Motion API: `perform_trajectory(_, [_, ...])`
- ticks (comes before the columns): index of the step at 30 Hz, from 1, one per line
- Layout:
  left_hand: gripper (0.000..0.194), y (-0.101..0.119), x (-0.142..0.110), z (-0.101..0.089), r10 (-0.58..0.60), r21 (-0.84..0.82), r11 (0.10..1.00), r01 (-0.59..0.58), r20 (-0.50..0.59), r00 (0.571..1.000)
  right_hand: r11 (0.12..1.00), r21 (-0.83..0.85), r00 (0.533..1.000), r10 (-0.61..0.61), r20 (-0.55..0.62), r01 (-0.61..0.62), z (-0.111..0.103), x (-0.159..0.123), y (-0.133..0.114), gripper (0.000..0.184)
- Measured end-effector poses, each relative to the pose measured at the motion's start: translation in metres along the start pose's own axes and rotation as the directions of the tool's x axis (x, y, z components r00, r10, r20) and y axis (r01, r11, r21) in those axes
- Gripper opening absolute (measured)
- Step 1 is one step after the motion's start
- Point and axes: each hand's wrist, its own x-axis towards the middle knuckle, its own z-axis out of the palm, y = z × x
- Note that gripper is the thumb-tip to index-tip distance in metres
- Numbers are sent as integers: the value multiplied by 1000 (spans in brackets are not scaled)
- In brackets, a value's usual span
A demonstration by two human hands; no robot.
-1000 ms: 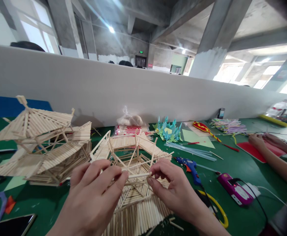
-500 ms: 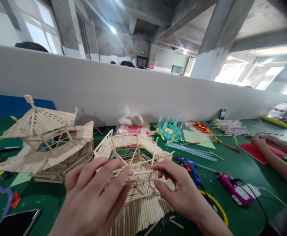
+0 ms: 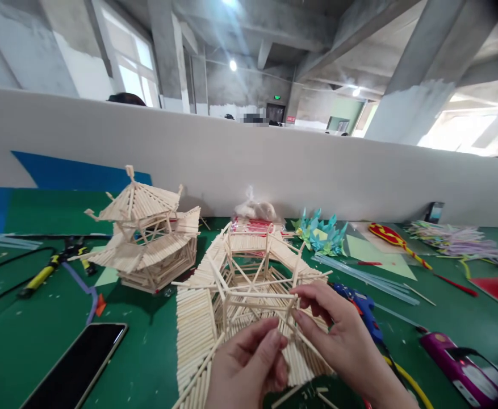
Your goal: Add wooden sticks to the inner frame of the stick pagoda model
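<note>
A roof-like model of thin wooden sticks (image 3: pixel 197 318) lies on the green table (image 3: pixel 27 341) in front of me. My left hand (image 3: pixel 246 366) is at its near edge, fingers curled and pinched together on the sticks of the inner frame. My right hand (image 3: pixel 338 335) pinches a thin stick (image 3: pixel 289 312) that stands in the frame, thumb and forefinger closed on it. The two hands are close together, almost touching.
A finished stick pavilion (image 3: pixel 144 238) stands at the left. A dark phone (image 3: pixel 76 366) lies near the front edge. A blue glue gun (image 3: pixel 365 309), a purple device (image 3: pixel 461 366), glue sticks (image 3: pixel 359 275), paper flowers (image 3: pixel 319 236) and a white partition wall (image 3: pixel 231 165) surround the work.
The view has swung left and pulled back. My hands have drawn closer together and lower, over the near right part of the stick frame; my right hand now pinches an upright stick.
</note>
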Motion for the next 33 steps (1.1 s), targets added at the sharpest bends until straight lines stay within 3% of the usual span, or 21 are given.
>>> perform_trajectory(6, [24,8,14,10,-1,-101,995,2,5,1000,994,106,999,-34,30,31,1,4,0,20])
perform_trajectory(15, [25,3,23,14,0,-164,986,1,5,1000,994,103,999,-25,34,21,-1,5,-8,13])
perform_trajectory(33, [26,3,24,12,11,-131,991,-10,8,1000,998,62,998,0,66,-4,1,4,-6,8])
